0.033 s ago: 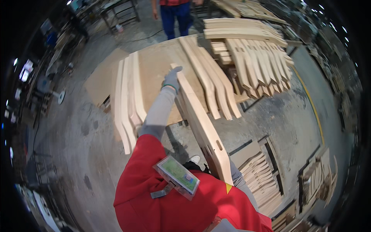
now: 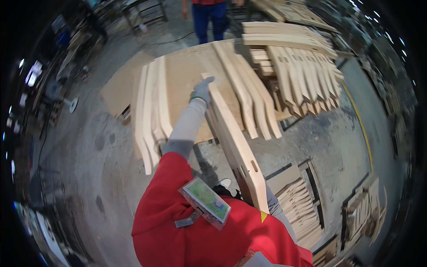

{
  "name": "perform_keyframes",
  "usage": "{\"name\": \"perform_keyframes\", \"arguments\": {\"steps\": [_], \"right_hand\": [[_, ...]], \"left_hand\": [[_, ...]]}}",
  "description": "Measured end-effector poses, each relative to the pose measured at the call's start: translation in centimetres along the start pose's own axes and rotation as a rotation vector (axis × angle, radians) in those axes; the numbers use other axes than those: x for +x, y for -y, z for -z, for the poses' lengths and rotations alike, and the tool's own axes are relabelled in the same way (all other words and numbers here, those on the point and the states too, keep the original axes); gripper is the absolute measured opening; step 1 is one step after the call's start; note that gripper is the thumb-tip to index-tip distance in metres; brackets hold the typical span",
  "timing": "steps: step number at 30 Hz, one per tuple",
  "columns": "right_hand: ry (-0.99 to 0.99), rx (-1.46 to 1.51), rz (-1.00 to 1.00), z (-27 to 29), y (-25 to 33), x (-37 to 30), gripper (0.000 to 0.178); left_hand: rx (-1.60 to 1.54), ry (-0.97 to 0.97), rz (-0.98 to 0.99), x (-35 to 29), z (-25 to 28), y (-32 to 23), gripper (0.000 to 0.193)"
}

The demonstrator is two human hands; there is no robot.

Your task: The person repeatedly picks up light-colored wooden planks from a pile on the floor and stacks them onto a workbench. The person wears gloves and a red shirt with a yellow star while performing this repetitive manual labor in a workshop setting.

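Observation:
My left hand (image 2: 201,90), in a grey glove, is closed round the far end of a long pale wooden chair leg (image 2: 233,138). The leg slants from the table toward my right side. Oblong slots are cut into its near part, and its near end rests close against my red jacket. Three or so curved legs (image 2: 152,98) lie left of my hand on the plywood-topped table (image 2: 184,62). Others like them (image 2: 247,91) lie along its right side. My right hand does not show; only a bit of grey appears at the lower edge.
A stack of slotted legs (image 2: 300,73) stands at the back right. More shaped pieces (image 2: 298,209) lie on a low pallet at my right, with another pile (image 2: 360,213) farther right. A person in blue trousers (image 2: 209,20) stands beyond the table. A fan (image 2: 73,105) is at left.
The view has shifted slightly, so the table and stacks sit a little farther right. My left hand keeps its hold on the chair leg.

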State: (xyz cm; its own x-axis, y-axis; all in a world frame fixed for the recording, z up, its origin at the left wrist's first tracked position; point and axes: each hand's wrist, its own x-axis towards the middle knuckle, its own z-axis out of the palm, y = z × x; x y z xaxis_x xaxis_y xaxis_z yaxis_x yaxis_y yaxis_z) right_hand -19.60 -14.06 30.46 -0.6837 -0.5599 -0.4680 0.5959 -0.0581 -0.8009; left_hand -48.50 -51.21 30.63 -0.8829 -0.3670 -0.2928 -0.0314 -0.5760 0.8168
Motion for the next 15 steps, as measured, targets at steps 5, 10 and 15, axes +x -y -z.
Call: {"name": "perform_keyframes", "arguments": {"steps": [5,10,15], "right_hand": [[-0.075,-0.635,0.222,2.8,-3.9,3.4,0.041],[-0.052,-1.058,0.545,1.8,-3.4,5.9,0.038],[-0.090,-0.486,0.293,-3.7,2.8,9.6,0.056]], "left_hand": [[0.317,-0.078,0.208,-5.8,-1.4,5.4,0.076],[0.496,-0.067,0.164,-23.5,-0.2,11.0,0.077],[0.041,-0.092,0.258,-26.6,-0.9,7.0,0.057]]}}
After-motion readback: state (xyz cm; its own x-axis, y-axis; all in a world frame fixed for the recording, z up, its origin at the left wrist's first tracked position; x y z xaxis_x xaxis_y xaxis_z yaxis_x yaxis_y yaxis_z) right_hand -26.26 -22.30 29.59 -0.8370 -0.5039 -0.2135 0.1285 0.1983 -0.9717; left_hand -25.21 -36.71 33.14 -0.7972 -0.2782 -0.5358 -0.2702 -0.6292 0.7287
